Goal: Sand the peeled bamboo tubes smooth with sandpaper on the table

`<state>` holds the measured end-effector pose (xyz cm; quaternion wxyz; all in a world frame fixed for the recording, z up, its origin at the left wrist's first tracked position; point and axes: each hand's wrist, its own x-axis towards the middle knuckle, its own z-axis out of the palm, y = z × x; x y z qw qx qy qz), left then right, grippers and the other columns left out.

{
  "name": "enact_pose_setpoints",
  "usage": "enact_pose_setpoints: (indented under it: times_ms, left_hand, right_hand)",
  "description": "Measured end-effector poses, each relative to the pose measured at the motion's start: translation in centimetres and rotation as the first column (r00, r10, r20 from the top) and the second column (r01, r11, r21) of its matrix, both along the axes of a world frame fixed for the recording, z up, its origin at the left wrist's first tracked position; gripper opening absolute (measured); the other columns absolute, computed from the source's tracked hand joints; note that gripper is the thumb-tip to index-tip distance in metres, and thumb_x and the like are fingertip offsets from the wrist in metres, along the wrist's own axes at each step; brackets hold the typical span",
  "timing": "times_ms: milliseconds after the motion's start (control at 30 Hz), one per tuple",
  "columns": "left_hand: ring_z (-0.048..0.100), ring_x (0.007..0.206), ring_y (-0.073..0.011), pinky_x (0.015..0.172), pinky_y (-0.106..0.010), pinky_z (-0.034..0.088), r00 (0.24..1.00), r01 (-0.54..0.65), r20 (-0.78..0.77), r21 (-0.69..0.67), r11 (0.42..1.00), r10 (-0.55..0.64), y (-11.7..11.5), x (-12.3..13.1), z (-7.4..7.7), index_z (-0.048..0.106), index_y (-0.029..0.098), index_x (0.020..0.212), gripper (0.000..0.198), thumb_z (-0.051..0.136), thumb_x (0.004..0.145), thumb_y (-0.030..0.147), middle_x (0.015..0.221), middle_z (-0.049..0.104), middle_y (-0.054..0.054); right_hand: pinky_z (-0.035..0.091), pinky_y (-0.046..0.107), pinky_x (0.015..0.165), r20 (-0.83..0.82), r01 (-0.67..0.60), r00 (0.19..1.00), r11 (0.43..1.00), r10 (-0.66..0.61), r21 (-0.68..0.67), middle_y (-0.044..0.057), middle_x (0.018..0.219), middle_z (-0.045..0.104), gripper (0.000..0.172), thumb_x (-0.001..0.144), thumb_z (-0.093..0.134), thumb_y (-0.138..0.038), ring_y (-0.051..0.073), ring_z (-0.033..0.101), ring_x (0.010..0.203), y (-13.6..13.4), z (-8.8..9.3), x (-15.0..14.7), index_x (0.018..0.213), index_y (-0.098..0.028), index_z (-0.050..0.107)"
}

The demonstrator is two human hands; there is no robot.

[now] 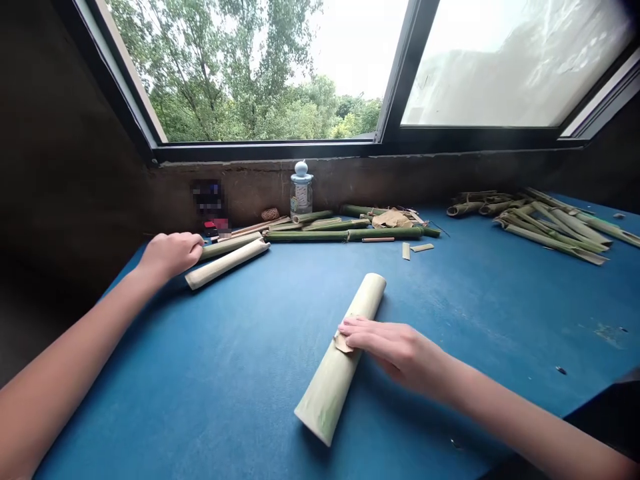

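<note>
A pale, peeled bamboo piece [326, 390] lies slanted on the blue table, its rounded side up. My right hand [387, 343] rests across its middle, fingers together, pressing a small tan scrap of sandpaper-like material [343, 343] against the surface. At the far left, my left hand [173, 255] is closed at the end of a green bamboo stick [231, 245]; its fingertips are hidden, so what it grips, if anything, cannot be made out. Another pale bamboo piece [227, 264] lies just to the right of that hand.
Green bamboo lengths [385, 233] and a crumpled tan sheet [393, 219] lie along the back of the blue table [225, 373]. A clear jar [301, 193] stands by the wall. Split bamboo [555, 230] is piled at the back right. Two small chips [406, 251] lie mid-table.
</note>
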<state>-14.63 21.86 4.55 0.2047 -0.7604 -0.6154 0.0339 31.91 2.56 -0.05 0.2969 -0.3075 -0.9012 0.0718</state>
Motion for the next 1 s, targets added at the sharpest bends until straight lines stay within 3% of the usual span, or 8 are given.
enact_pose_setpoints:
  times_ms: [67,167,333,467,667,800,900,1000]
  left_hand:
    - [0.065,0.101,-0.0254,0.076,-0.035,0.041,1.0,0.005,0.003,0.005,1.0,-0.005,0.0,0.0,-0.1,0.072,0.02,0.106,0.039,0.035,0.095,0.027,0.112,0.072,-0.006]
    - [0.065,0.1,-0.0254,0.075,-0.035,0.043,1.0,0.008,0.01,-0.005,1.0,-0.008,-0.1,0.0,-0.1,0.072,0.02,0.105,0.039,0.035,0.095,0.027,0.112,0.071,-0.006]
    - [0.064,0.098,-0.0268,0.077,-0.035,0.046,0.998,0.027,0.056,-0.029,0.999,-0.025,0.3,-0.5,-0.7,0.072,0.019,0.107,0.042,0.033,0.095,0.028,0.112,0.068,-0.01]
    - [0.06,0.105,-0.0277,0.088,-0.034,0.045,0.996,0.083,0.046,-0.055,0.995,-0.08,1.1,-1.5,-1.7,0.069,0.016,0.117,0.045,0.033,0.098,0.035,0.114,0.064,-0.015]
    - [0.055,0.118,-0.0262,0.101,-0.035,0.04,0.984,0.068,0.175,-0.237,0.969,-0.026,2.0,-2.4,-2.8,0.058,0.013,0.13,0.052,0.025,0.103,0.042,0.132,0.059,-0.015]
    - [0.054,0.12,-0.027,0.102,-0.036,0.039,0.973,0.068,0.229,-0.26,0.963,-0.007,2.0,-2.4,-2.9,0.059,0.012,0.129,0.053,0.025,0.102,0.044,0.133,0.059,-0.016]
    - [0.054,0.122,-0.0285,0.102,-0.038,0.039,0.969,0.065,0.249,-0.279,0.958,0.007,1.8,-2.3,-2.6,0.059,0.013,0.129,0.055,0.026,0.102,0.046,0.134,0.059,-0.015]
    - [0.053,0.125,-0.0291,0.1,-0.037,0.041,0.942,0.025,0.33,-0.269,0.963,0.067,1.9,-2.2,-1.8,0.055,0.015,0.139,0.058,0.027,0.102,0.049,0.14,0.057,-0.013]
  right_hand:
    - [0.053,0.033,0.107,-0.009,0.048,0.999,0.998,-0.048,0.047,0.005,0.123,0.073,0.04,0.096,0.041,-0.003,0.019,0.068,0.117,0.7,0.1,0.3,0.12,-0.02,0.067]
    - [0.054,0.043,0.105,-0.037,0.146,0.989,0.987,-0.144,0.067,0.009,0.121,0.074,0.039,0.096,0.04,-0.003,0.023,0.069,0.116,1.4,0.3,0.9,0.121,-0.018,0.066]
    - [0.053,0.034,0.108,0.039,0.002,0.999,0.999,-0.004,0.054,0.005,0.126,0.072,0.036,0.097,0.042,-0.004,0.02,0.066,0.121,0.9,0.5,0.9,0.119,-0.018,0.067]
    - [0.056,0.042,0.104,0.008,0.146,0.989,0.986,-0.147,0.085,0.007,0.121,0.074,0.037,0.097,0.042,-0.005,0.025,0.069,0.115,1.9,0.5,2.6,0.121,-0.02,0.067]
    - [0.05,0.035,0.111,0.026,0.048,0.998,0.998,-0.049,0.042,0.008,0.13,0.07,0.037,0.098,0.042,-0.004,0.019,0.063,0.125,1.3,-0.4,1.9,0.124,-0.018,0.065]
    - [0.037,0.052,0.12,0.087,0.053,0.995,0.994,-0.044,-0.099,0.005,0.128,0.071,0.038,0.101,0.044,-0.011,0.021,0.064,0.124,1.7,0.5,1.9,0.133,-0.022,0.06]
    - [0.026,0.06,0.122,0.146,0.056,0.988,0.995,-0.043,-0.086,0.005,0.129,0.07,0.044,0.098,0.043,-0.006,0.024,0.055,0.134,2.4,0.9,2.7,0.135,-0.024,0.06]
    - [0.04,0.054,0.117,0.125,0.064,0.99,0.997,-0.057,-0.048,0.006,0.125,0.072,0.045,0.095,0.04,-0.001,0.022,0.062,0.127,2.5,0.7,2.8,0.127,-0.022,0.064]
